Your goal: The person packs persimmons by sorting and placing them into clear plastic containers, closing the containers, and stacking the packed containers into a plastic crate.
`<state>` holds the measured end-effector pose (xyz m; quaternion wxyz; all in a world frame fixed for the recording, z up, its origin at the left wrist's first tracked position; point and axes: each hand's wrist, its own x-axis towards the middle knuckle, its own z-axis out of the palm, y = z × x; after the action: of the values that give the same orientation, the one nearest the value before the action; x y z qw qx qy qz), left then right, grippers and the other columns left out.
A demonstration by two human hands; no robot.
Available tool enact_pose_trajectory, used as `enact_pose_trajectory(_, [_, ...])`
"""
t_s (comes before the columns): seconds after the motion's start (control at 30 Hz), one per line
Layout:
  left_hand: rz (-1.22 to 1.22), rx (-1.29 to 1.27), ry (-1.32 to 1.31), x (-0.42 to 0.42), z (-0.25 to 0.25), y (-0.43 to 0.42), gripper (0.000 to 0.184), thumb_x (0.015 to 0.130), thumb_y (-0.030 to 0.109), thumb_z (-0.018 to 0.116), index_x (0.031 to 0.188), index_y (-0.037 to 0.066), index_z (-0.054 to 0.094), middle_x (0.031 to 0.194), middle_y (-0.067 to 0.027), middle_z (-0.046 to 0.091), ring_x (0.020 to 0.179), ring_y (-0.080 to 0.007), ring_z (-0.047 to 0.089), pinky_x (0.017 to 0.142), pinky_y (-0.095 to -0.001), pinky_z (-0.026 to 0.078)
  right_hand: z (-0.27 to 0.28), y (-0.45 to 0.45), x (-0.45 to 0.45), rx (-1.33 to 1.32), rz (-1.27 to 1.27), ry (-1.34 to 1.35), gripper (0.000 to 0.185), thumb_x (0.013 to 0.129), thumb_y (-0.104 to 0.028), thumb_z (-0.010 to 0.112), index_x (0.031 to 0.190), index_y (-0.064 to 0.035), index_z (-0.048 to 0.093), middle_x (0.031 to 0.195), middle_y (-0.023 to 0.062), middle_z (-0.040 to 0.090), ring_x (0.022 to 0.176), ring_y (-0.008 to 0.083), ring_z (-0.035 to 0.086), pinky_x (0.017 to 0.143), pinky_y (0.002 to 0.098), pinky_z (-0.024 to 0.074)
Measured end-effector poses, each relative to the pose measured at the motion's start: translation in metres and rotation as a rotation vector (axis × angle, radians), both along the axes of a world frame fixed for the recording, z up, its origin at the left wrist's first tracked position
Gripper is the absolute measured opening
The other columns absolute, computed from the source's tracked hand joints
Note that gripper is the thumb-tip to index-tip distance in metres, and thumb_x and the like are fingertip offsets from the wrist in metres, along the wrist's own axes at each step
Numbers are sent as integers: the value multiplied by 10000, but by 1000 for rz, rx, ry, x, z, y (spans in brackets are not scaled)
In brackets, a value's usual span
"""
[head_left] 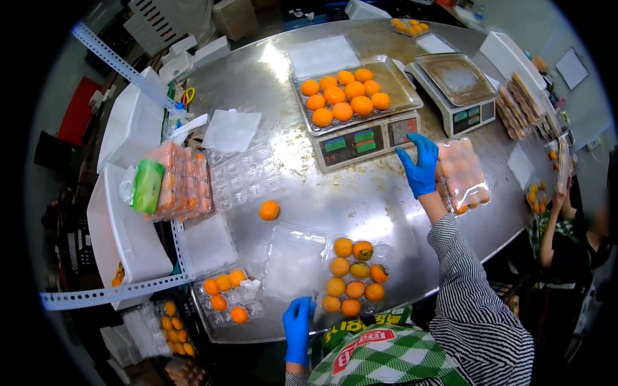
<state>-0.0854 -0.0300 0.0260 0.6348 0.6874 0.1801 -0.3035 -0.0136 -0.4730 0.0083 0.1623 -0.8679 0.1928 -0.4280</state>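
My right hand, in a blue glove, is open, fingers apart, in front of the near scale and beside a closed clear pack of orange fruit. On that scale sits a clear tray of several orange fruits. My left hand, also gloved in blue, hangs at the table's near edge with bent fingers; whether it holds anything is unclear. Just above it lies an open clear lid with a white sheet, joined to a tray of several orange fruits. A single orange fruit rests farther up.
A second scale stands at the back right. Stacked fruit packs, empty clear trays and a partly filled tray are on the left. Another person holds a pack at the far right.
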Motion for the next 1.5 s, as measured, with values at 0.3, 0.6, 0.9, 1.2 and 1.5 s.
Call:
enact_pose_trajectory(0.3, [-164, 76, -91, -5, 2, -3, 160, 902, 112, 576, 953, -29, 631, 815, -17, 611, 749, -63, 531, 671, -211, 446, 9, 4, -11, 47, 50, 48, 423, 764, -256, 711, 1123, -77, 577, 1080, 119, 578, 999, 310, 498, 892, 398, 367])
enact_pose_trajectory(0.6, [-221, 213, -212, -15, 2, 1, 204, 884, 134, 589, 981, -39, 636, 823, -41, 638, 757, -75, 547, 690, -241, 464, 29, -11, 74, -108, 70, 213, 506, 762, -374, 690, 1169, -99, 567, 1114, 116, 551, 1048, 325, 464, 878, 437, 352])
enact_pose_trajectory(0.9, [-177, 226, -186, -22, 2, 5, 212, 883, 138, 593, 986, -44, 630, 837, -58, 648, 770, -88, 569, 703, -243, 470, 36, -33, 137, -167, -57, 662, 562, 695, -563, 652, 1075, -149, 642, 1170, 141, 501, 1069, 325, 436, 859, 469, 337])
enact_pose_trajectory(1.2, [-226, 241, -255, -23, -9, 6, 206, 875, 142, 607, 984, -31, 636, 845, -55, 655, 768, -92, 567, 706, -248, 473, 34, -36, 145, -81, -98, 640, 600, 622, -544, 694, 1044, -121, 652, 1178, 123, 507, 1072, 331, 459, 860, 461, 375])
enact_pose_trajectory(1.5, [-256, 270, -223, -20, -5, 8, 237, 873, 177, 607, 1016, -9, 633, 887, -121, 668, 807, -144, 620, 728, -285, 486, 37, -2, 97, 526, 290, -19, 569, 675, -253, 800, 1113, -25, 517, 1051, 111, 576, 911, 197, 555, 786, 312, 468])
